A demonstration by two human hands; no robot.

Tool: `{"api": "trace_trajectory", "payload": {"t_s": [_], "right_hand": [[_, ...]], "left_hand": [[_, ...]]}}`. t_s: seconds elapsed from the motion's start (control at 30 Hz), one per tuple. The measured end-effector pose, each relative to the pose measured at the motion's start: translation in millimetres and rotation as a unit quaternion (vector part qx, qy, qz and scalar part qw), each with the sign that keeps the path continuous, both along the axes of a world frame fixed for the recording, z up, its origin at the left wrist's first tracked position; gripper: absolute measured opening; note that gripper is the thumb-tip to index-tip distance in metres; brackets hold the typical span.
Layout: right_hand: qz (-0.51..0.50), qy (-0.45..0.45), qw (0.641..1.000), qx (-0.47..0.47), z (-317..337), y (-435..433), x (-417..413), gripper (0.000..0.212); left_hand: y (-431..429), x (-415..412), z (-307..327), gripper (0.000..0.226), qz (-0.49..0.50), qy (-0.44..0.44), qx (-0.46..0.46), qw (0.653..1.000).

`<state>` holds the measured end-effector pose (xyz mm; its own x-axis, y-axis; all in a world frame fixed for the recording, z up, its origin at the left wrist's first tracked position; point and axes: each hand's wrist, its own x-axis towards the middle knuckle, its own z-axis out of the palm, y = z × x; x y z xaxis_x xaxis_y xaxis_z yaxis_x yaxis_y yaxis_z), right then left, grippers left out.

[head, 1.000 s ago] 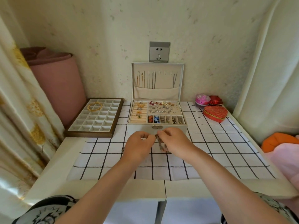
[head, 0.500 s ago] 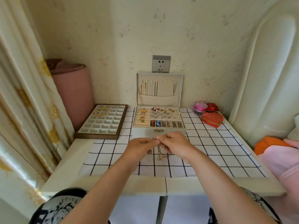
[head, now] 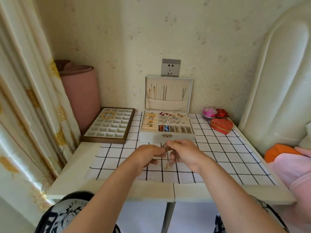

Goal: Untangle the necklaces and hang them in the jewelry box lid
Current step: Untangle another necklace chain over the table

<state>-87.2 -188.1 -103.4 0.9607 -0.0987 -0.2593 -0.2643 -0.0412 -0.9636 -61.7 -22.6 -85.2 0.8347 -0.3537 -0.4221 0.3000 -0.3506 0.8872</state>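
Lifted higher, mid-frame: tangled gold chain necklaces pinched by left hand and right hand fingers; untangling unfinished, unhung.

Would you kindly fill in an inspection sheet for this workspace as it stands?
Surface: white table under a checked cloth.
Job's things: tangled necklaces hanging between the hands; jewelry box open, lid upright with chains already hung.
Clutter: compartment tray holding gold bangles; red heart box; pink round box.
Grippers: left hand and right hand both pinch the necklaces.
Cables: nothing seen; wall socket unused.
Surroundings: curtain left, pink roll in the corner.
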Motion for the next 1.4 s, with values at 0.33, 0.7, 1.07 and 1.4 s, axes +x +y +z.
{"api": "trace_trajectory", "payload": {"t_s": [0.33,0.7,1.07,1.4], "right_hand": [[0.063,0.007,0.996,-0.063,4,3,1,0.025],[0.028,0.016,0.998,0.056,1,4,6,0.023],[-0.054,-0.052,0.995,-0.060,7,0,1,0.015],[-0.145,-0.102,0.980,-0.095,8,-16,4,0.021]], "left_hand": [[-9,3,-6,0.018,0.080,-0.082,-0.051,0.992],[-5,2,-2,0.015,0.135,-0.089,-0.062,0.985],[-10,3,-3,0.015,0.041,-0.077,-0.069,0.994],[-12,5,-12,0.014,0.043,-0.065,-0.031,0.996]]}}
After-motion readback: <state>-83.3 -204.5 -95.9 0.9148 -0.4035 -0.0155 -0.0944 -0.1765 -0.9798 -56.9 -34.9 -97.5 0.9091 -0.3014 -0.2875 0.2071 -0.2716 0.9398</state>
